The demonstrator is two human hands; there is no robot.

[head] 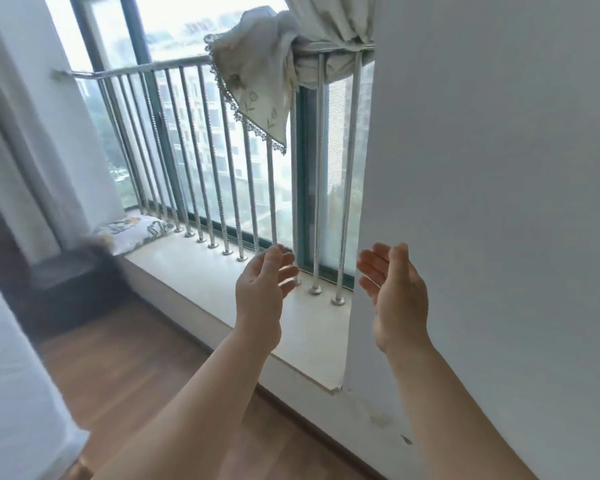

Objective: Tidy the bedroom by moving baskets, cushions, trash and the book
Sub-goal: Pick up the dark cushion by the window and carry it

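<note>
- Both hands raised over the right end of the window ledge [222,271], palms facing each other, nothing between them.
- Left hand [262,289] – fingers [274,259] spread and loosely curved, holding nothing.
- Right hand [395,292] – fingers [374,258] extended and apart, also empty, close to the wall [499,202] edge.
- Only task item in view: a floral cushion [132,232] lying flat at the far left end of the ledge, against the feet of the railing [201,150], well apart from both hands.
- No baskets, trash or book visible here.
- A lace-edged cloth [253,74] hangs over the top rail near the tied curtain [329,19]; not clearly part of the task.
- Step in hand, as a guess: between items, hands free – likely lining up on the ledge to deal with the cushion or to place something there. Cannot tell which.
- Next move would call for turning left and reaching along the ledge to the cushion, gripping it at both ends and lifting it clear of the railing feet.
- Dark low shape [66,271] on the floor [136,358] below the ledge's left end is blurred – cannot identify.
</note>
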